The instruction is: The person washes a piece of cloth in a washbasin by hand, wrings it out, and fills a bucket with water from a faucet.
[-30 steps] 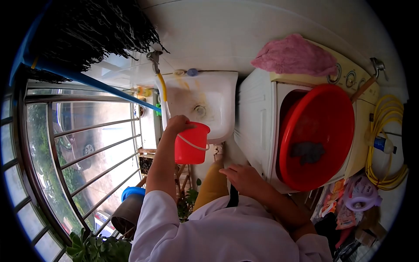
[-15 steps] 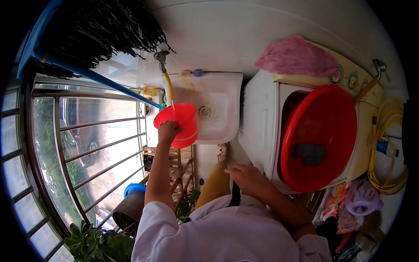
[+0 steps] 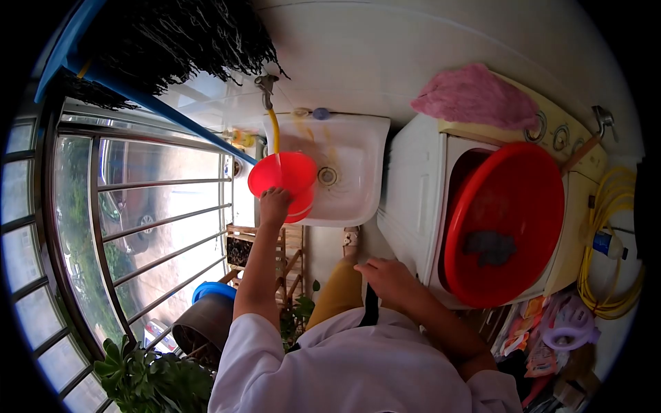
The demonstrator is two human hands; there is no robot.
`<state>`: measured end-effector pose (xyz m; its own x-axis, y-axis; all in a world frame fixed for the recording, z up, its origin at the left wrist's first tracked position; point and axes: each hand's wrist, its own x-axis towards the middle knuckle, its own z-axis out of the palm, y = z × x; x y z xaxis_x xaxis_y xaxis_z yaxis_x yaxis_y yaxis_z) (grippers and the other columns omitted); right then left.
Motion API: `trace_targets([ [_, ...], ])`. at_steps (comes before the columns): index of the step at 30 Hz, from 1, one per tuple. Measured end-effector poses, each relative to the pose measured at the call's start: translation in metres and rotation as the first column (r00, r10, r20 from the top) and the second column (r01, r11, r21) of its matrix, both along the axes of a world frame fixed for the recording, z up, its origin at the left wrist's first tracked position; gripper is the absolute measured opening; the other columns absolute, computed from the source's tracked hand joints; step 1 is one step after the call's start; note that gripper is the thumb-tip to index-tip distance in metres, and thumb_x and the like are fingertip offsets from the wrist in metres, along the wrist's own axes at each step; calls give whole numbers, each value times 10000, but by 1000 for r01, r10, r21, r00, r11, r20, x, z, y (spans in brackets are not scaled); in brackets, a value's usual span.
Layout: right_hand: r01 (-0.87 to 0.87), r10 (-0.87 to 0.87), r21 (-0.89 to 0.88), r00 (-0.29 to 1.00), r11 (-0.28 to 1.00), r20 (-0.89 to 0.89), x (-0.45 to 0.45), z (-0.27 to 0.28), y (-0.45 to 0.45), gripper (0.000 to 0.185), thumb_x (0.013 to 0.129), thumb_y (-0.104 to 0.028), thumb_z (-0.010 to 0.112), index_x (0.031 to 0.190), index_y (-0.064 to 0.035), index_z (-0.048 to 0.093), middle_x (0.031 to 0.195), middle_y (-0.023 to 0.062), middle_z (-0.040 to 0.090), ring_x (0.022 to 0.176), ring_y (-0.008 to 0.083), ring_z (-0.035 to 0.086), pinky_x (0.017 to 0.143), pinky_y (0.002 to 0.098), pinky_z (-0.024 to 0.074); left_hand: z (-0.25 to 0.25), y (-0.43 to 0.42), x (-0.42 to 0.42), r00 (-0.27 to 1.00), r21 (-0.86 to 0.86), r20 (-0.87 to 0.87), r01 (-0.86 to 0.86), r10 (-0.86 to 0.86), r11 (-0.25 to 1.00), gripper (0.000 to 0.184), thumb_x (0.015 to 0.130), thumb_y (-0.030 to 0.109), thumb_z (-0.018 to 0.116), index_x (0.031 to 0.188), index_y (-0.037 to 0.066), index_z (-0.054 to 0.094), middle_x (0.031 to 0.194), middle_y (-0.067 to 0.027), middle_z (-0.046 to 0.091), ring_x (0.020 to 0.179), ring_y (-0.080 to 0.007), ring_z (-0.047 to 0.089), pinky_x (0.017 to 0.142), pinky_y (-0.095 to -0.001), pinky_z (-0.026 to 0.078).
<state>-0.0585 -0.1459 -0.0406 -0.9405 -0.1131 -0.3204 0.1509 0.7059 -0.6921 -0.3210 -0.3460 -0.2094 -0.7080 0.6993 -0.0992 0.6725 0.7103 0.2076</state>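
My left hand [image 3: 275, 201] grips the near rim of a red bucket [image 3: 292, 172], whose mouth faces up. The bucket is at the left part of the white sink [image 3: 354, 165], under the end of a yellow hose [image 3: 275, 131] that hangs from a tap [image 3: 266, 85]. A thin stream seems to run from the hose into it. My right hand [image 3: 389, 277] is near my waist and touches nothing I can make out; its fingers are partly curled, with the index finger pointing left.
A red basin [image 3: 523, 220] with a dark cloth [image 3: 490, 248] leans on the washing machine [image 3: 406, 199]. A pink cloth [image 3: 475, 96] lies behind it. A blue-handled mop [image 3: 165, 113] crosses the upper left beside the railing [image 3: 165, 183]. Plants [image 3: 148, 375] stand at lower left.
My left hand has moved the bucket up and left, from the sink's front edge to beneath the hose, and its mouth now shows. The right hand has hardly moved.
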Motion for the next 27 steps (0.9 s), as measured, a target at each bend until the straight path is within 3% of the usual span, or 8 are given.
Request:
trace_targets([
  [5,-47,47,45,999,998,1,2,-3,0,297,752,-57,494,1036,-62,579,876,104,549,770,280,575,666,377,480,2,7,2,1000,40,18,-17,16,999,166,727,259,624,765,101,589,785,-62,594,851,-274,557,740,-435,408],
  [8,-67,66,64,998,996,13,1,-5,0,302,753,-58,494,1043,-58,574,890,106,547,771,286,573,669,384,479,2,6,-1,986,86,155,-75,61,993,187,729,248,635,762,71,583,746,-99,589,779,-301,568,689,-426,426],
  [10,-76,75,73,997,994,19,0,-5,0,305,753,-60,494,1048,-58,572,897,105,546,772,288,572,671,388,478,0,4,0,898,145,423,-200,122,969,232,724,258,653,778,43,582,719,-143,587,714,-329,576,630,-417,438],
  [12,-77,75,65,996,995,39,0,-3,1,309,754,-61,496,1055,-54,568,904,104,547,774,288,573,672,394,477,-7,2,1,880,183,456,-238,132,954,275,733,277,656,798,21,578,700,-170,579,676,-338,577,600,-398,440],
  [14,-82,80,66,996,994,32,0,-4,2,311,754,-62,496,1057,-52,566,908,104,549,779,286,574,674,392,478,-18,3,-3,755,160,641,-307,138,938,289,750,290,648,821,18,581,704,-169,580,676,-327,576,610,-381,440],
  [20,-92,88,75,995,993,56,-1,-8,1,310,757,-68,496,1059,-51,565,914,99,553,795,273,581,679,382,480,-49,12,-37,745,216,648,-375,155,901,299,759,303,640,812,15,581,685,-167,569,653,-310,568,602,-370,438],
  [24,-88,81,93,994,992,73,-5,-6,0,306,761,-76,492,1056,-50,567,900,101,556,791,260,585,673,368,483,-45,9,-57,686,193,698,-455,205,869,275,761,279,640,818,13,599,647,-136,580,588,-247,561,590,-349,436],
  [27,-77,73,91,996,993,47,-5,-9,0,302,761,-83,496,1051,-44,568,882,101,557,788,254,585,676,357,485,-43,1,-62,627,160,748,-488,217,858,261,777,257,639,837,4,610,624,-71,575,574,-144,525,584,-305,436],
])
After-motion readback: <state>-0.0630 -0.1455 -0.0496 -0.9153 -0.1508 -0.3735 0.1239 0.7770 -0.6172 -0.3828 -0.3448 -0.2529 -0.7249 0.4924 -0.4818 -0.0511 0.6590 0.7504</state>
